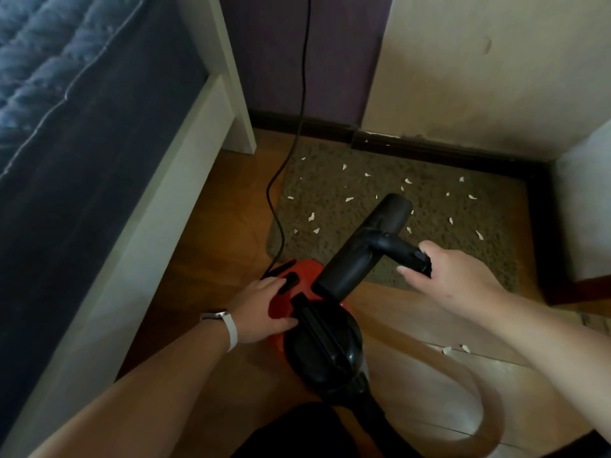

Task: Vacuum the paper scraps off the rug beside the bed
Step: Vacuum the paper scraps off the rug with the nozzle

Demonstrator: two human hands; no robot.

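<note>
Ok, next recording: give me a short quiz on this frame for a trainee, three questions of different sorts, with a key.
1. True or false: paper scraps lie scattered on the rug.
2. What does the right hand grip? A) a broom B) the neck of the black nozzle C) a dustpan
3. Fill in: the ___ hand rests on the red vacuum body.

Key: 1 true; 2 B; 3 left hand.
</note>
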